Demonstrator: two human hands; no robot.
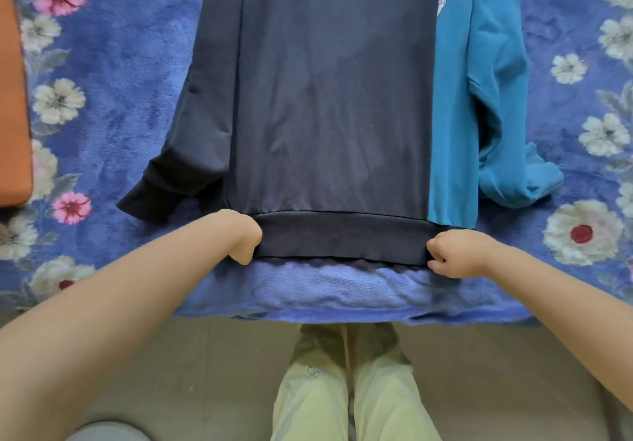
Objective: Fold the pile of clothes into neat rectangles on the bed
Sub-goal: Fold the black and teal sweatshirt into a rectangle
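Both the left hand (245,242) and right hand (452,252) are gripping the hem corners of the navy sweatshirt (329,98), lying flat and unfolded on the bed (120,81), overlapping the unfolded teal sweatshirt (479,98)

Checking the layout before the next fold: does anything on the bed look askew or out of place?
Mostly tidy. The dark sweatshirt lies flat, both hands gripping its hem corners. Its one visible sleeve splays outward. It overlaps the teal sweatshirt, whose sleeve is bunched at the cuff.
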